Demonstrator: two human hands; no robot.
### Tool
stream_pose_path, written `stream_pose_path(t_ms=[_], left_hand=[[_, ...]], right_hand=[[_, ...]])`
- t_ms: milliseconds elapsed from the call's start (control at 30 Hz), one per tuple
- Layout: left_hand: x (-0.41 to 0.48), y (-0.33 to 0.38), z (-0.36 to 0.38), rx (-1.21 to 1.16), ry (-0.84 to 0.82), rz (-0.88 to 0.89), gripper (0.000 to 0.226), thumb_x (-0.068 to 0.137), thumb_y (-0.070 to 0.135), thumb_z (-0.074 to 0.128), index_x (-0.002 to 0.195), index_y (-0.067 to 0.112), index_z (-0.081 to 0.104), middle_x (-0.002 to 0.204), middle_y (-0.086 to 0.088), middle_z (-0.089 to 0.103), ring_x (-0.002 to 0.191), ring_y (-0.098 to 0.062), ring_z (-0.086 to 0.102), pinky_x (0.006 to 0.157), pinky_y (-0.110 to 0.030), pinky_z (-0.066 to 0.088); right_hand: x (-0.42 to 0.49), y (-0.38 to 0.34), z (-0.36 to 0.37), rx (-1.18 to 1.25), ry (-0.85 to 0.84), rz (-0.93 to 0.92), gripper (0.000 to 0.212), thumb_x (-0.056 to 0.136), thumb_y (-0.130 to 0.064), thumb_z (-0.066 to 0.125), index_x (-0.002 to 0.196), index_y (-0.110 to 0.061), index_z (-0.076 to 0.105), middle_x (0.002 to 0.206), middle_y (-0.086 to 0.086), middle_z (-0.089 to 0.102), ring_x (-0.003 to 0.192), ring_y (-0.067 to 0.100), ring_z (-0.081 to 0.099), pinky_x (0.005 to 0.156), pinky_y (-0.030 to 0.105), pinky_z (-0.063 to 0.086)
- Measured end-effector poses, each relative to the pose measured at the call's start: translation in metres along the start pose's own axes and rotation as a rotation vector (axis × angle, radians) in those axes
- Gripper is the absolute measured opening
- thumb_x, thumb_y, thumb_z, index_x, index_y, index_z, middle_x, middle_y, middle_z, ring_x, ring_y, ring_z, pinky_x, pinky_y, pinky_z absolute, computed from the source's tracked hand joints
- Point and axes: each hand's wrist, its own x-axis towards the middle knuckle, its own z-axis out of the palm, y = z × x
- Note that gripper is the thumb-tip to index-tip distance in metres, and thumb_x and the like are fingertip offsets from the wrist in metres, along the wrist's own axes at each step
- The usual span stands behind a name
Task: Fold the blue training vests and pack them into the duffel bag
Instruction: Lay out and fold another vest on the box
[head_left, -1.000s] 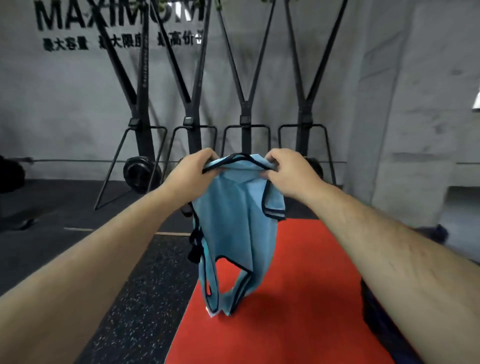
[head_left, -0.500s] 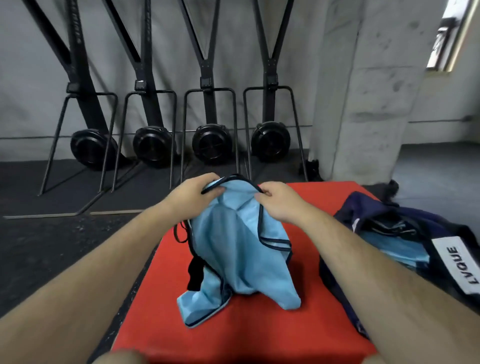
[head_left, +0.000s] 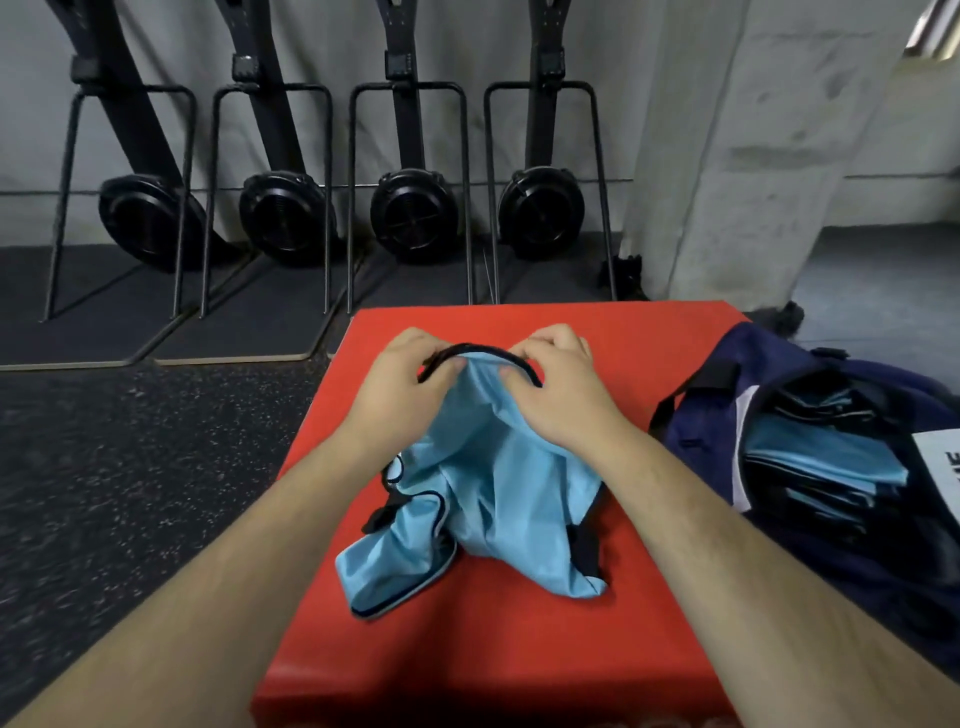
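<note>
Both hands (head view): L hand & R hand each pinch black top edge of blue vest.
Vest pos: bunched on red mat.
Bag: duffel bag just R of mat, open.
Risk: crumpled hem likely folds crooked; fabric may slip the pinch.

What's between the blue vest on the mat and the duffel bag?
In the head view, only bare red mat separates the blue vest from the duffel bag; the forearm of the right hand crosses above that strip.
</note>
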Motion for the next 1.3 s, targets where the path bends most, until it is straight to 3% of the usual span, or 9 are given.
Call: stream_pose_path(t_ms=[167, 400, 600, 700, 800, 933, 1067, 1167, 1300], left_hand=[[-0.005, -0.006, -0.011, -0.09, 0.007, -0.069, 0.012, 0.099, 0.014, 0.057, 0.095, 0.021, 0.067, 0.084, 0.008, 0.069, 0.081, -0.002, 0.061, 0.069, -0.009, 0.043], [-0.014, -0.025, -0.036, -0.102, 0.061, -0.227, 0.018, 0.103, 0.017, 0.047, 0.103, 0.027, 0.062, 0.095, 0.017, 0.064, 0.091, 0.007, 0.056, 0.073, -0.008, 0.041], [-0.022, -0.022, -0.044, -0.061, 0.073, -0.278, 0.016, 0.106, 0.028, 0.041, 0.098, 0.025, 0.054, 0.08, 0.008, 0.054, 0.063, 0.006, 0.047, 0.058, -0.016, 0.036], [-0.022, -0.01, -0.046, -0.178, 0.128, -0.254, 0.008, 0.102, 0.029, 0.05, 0.1, 0.024, 0.056, 0.08, 0.012, 0.056, 0.065, 0.006, 0.049, 0.064, -0.02, 0.041], [-0.023, -0.003, -0.048, -0.187, 0.147, -0.201, 0.01, 0.098, 0.034, 0.058, 0.096, 0.025, 0.059, 0.078, 0.016, 0.059, 0.071, 0.003, 0.053, 0.066, -0.011, 0.041], [-0.024, -0.008, -0.049, -0.12, 0.197, -0.222, 0.017, 0.101, 0.035, 0.052, 0.093, 0.02, 0.057, 0.079, 0.0, 0.055, 0.068, -0.001, 0.046, 0.061, -0.012, 0.036], [-0.02, -0.011, -0.05, -0.126, 0.253, -0.24, 0.016, 0.102, 0.031, 0.05, 0.096, 0.018, 0.057, 0.09, -0.007, 0.061, 0.072, -0.002, 0.049, 0.067, -0.019, 0.04], [-0.019, -0.012, -0.051, -0.108, 0.252, -0.265, 0.012, 0.103, 0.029, 0.05, 0.098, 0.021, 0.058, 0.089, -0.001, 0.062, 0.072, 0.0, 0.051, 0.064, -0.013, 0.04], [-0.022, -0.017, -0.044, -0.033, 0.14, -0.275, 0.024, 0.094, 0.006, 0.046, 0.103, 0.023, 0.06, 0.097, 0.013, 0.063, 0.087, 0.006, 0.056, 0.071, -0.01, 0.038]], right_hand=[[0.003, -0.002, 0.001, 0.137, -0.145, 0.07, 0.004, 0.092, -0.021, 0.065, 0.094, -0.024, 0.065, 0.087, -0.008, 0.064, 0.076, 0.01, 0.059, 0.076, 0.034, 0.053], [0.001, 0.019, -0.004, -0.003, -0.239, 0.126, 0.014, 0.094, -0.023, 0.063, 0.081, -0.027, 0.063, 0.074, -0.008, 0.064, 0.067, 0.012, 0.057, 0.068, 0.034, 0.049], [0.004, 0.012, -0.02, 0.037, -0.17, 0.127, 0.014, 0.103, -0.031, 0.051, 0.097, -0.021, 0.06, 0.079, -0.004, 0.061, 0.065, 0.011, 0.054, 0.058, 0.028, 0.041], [0.004, 0.007, -0.022, 0.037, -0.134, 0.082, 0.016, 0.103, -0.035, 0.051, 0.093, -0.025, 0.057, 0.082, -0.008, 0.06, 0.071, 0.009, 0.054, 0.061, 0.027, 0.04], [0.003, 0.003, -0.022, 0.109, -0.092, 0.048, 0.016, 0.1, -0.036, 0.057, 0.09, -0.025, 0.058, 0.086, -0.009, 0.062, 0.081, 0.009, 0.058, 0.07, 0.023, 0.043], [0.001, -0.001, -0.031, 0.267, -0.052, 0.051, 0.009, 0.094, -0.031, 0.069, 0.089, -0.026, 0.063, 0.09, -0.012, 0.066, 0.087, 0.002, 0.06, 0.075, 0.015, 0.043], [0.002, 0.008, -0.041, 0.173, -0.082, 0.036, 0.01, 0.091, -0.027, 0.073, 0.087, -0.025, 0.065, 0.082, -0.011, 0.063, 0.072, 0.0, 0.056, 0.064, 0.012, 0.038], [0.002, 0.021, -0.044, 0.017, -0.086, 0.031, 0.01, 0.094, -0.029, 0.068, 0.088, -0.021, 0.067, 0.09, -0.006, 0.06, 0.082, 0.009, 0.056, 0.067, 0.016, 0.036], [-0.002, 0.021, -0.041, 0.07, -0.1, 0.013, 0.013, 0.097, -0.028, 0.062, 0.086, -0.024, 0.064, 0.08, -0.008, 0.064, 0.075, 0.01, 0.058, 0.066, 0.024, 0.041]])
